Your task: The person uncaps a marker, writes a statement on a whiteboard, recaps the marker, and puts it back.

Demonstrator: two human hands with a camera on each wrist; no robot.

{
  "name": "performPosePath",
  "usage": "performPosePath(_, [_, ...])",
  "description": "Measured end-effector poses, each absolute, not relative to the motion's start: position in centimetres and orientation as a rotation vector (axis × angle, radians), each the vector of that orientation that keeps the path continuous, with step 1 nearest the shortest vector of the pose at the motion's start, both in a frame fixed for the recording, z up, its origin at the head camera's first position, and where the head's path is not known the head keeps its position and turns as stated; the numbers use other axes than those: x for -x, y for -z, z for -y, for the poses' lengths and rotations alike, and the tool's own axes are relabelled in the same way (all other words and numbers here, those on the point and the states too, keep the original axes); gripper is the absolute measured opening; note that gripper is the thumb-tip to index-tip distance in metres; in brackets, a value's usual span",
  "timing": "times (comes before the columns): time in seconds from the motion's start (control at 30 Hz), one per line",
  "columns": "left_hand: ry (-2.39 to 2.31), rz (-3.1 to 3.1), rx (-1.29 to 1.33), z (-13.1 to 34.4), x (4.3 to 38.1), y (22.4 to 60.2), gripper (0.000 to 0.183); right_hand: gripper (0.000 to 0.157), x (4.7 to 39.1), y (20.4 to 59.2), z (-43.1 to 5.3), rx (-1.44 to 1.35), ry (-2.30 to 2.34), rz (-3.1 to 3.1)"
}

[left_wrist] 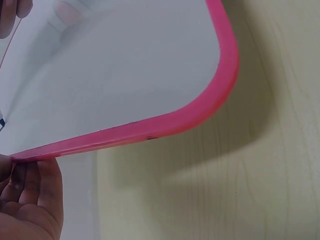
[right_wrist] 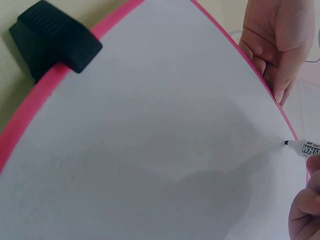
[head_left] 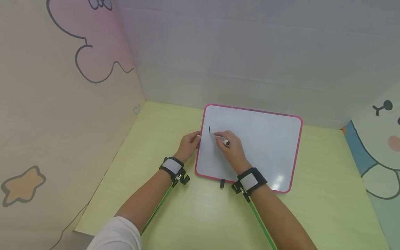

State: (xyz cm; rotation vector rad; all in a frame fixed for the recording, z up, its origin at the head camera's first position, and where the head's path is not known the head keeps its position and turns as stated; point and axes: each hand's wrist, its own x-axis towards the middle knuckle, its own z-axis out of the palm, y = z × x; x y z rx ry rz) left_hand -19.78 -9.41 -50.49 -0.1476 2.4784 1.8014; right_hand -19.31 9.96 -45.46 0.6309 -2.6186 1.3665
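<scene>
1 marker (head_left: 226, 142) sits pinched in the curled fingers of the right hand (head_left: 233, 149), its tip near the left edge of the whiteboard (head_left: 265, 146) on the table (head_left: 200, 215). The left hand (head_left: 188, 146) grips that edge between thumb and fingers; a steady hold there should help strokes stay clean.

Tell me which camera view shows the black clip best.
The right wrist view: the black clip appears large on the whiteboard's rim. The head view shows it small; the left wrist view, not at all.
</scene>
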Motion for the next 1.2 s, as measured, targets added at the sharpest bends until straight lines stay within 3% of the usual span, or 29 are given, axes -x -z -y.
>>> performPosePath(1.2, [-1.818,-2.494,0.135,9.3,19.8,50.4,0.037,0.020,17.8,46.1,-10.0,-0.604,-1.501,2.775])
